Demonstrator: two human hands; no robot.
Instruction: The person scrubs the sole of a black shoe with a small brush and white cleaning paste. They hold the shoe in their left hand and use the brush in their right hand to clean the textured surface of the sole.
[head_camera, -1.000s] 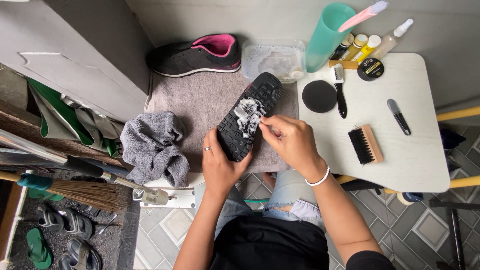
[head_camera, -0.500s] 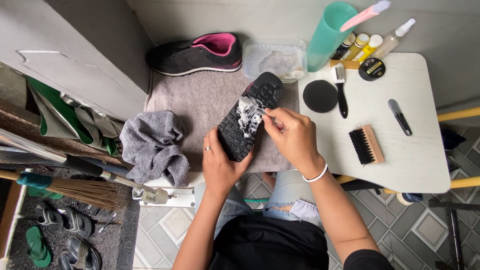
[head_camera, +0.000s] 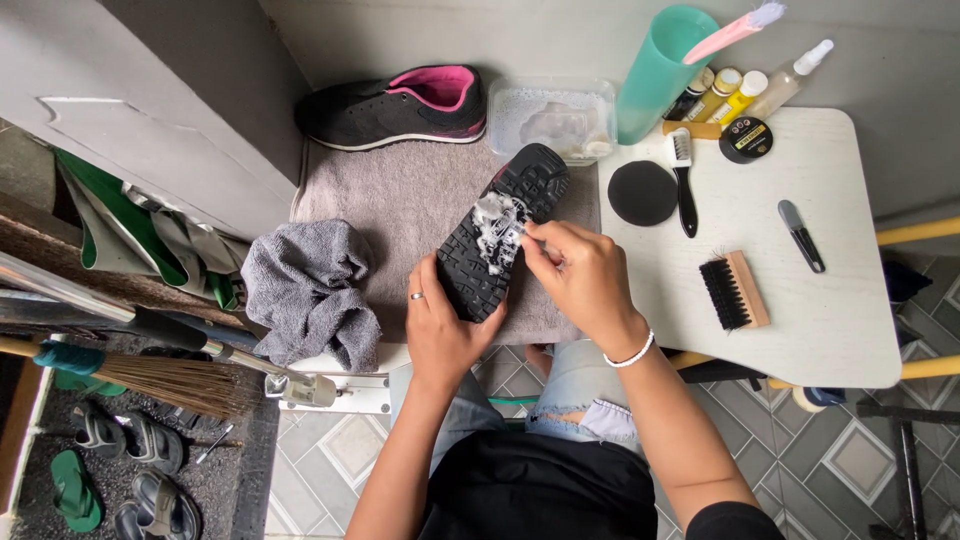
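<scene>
Seen from above, a seated person holds a dark shoe (head_camera: 503, 232) sole-up over a grey towel (head_camera: 400, 200) spread on the table (head_camera: 830, 330). The left hand (head_camera: 440, 325), a ring on one finger, grips the heel end of the shoe from below, fingers wrapped around its edge. The right hand (head_camera: 580, 275), a white bracelet at the wrist, is pinched shut at the middle of the sole, where a patch of white foam (head_camera: 495, 222) covers the tread; whatever its fingertips press there is too hidden to make out. The toe of the shoe points away toward a clear plastic tub (head_camera: 550, 115) of soapy water at the far edge of the towel. Beside that tub lies the matching shoe (head_camera: 395, 105), black with a pink lining, resting on its side. A crumpled grey cloth (head_camera: 305, 290) sits at the towel's left edge. To the right on the white table stand a tall teal cup (head_camera: 660, 75) with a pink brush handle in it, several small bottles (head_camera: 740, 90) and a round tin (head_camera: 745, 140). Nearer lie a black round pad (head_camera: 642, 192), a slim black-handled brush (head_camera: 683, 180), a wooden brush with black bristles (head_camera: 735, 290) and a small dark tool (head_camera: 802, 235). A broom (head_camera: 150, 375) and sandals (head_camera: 130, 460) lie on the floor at left.
</scene>
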